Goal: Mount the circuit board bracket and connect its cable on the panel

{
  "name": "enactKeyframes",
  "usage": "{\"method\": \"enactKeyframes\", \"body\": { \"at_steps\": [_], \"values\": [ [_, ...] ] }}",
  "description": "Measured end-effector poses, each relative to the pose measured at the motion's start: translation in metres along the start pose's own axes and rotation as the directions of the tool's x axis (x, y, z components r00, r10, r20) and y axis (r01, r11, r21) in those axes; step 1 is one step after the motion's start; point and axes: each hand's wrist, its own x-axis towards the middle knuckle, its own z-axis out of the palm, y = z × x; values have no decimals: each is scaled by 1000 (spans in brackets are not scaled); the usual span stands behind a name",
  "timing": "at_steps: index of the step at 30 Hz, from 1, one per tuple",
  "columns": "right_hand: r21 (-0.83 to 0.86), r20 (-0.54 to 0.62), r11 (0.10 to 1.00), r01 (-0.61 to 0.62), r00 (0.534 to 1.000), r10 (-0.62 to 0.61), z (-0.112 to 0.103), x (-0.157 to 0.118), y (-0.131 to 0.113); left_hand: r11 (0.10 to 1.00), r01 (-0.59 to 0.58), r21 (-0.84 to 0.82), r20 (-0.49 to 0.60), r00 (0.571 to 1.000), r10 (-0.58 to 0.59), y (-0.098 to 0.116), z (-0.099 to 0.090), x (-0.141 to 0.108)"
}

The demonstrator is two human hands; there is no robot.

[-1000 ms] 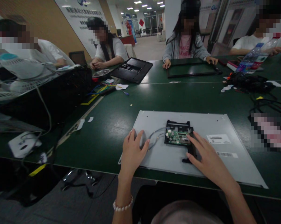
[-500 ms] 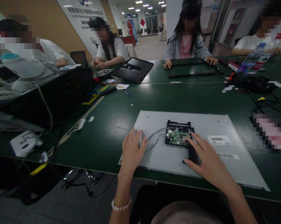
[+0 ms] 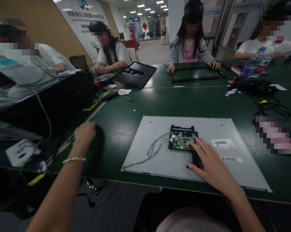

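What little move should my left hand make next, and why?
I'd probably move your left hand, now well left of the flat panel, to the grey cables: they lie across the panel with neither hand on them, while your right hand is at the circuit board.

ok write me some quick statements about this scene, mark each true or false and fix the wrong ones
1. The right hand is over the panel. True.
2. The left hand is on the panel. False: it is apart from it, to its left.
3. The cables lie left of the board. True.
4. The bracelet is on the right arm. False: it is on the left arm.
5. The labels are right of the board. True.
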Motion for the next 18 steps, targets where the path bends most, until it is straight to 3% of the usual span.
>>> {"method": "enactKeyframes", "body": {
  "at_steps": [6,14,18],
  "values": [
    [0,8,1000,-12,1000,12,-10,-4,1,990,53,132,158,985,-74,-1,-10,2],
    [13,5,1000,-13,1000,13,-15,-13,-2,973,-12,230,201,979,-35,7,-24,1],
    [9,5,1000,-10,1000,10,-17,-14,-4,963,-59,262,178,984,12,31,-32,-2]
  ]
}}
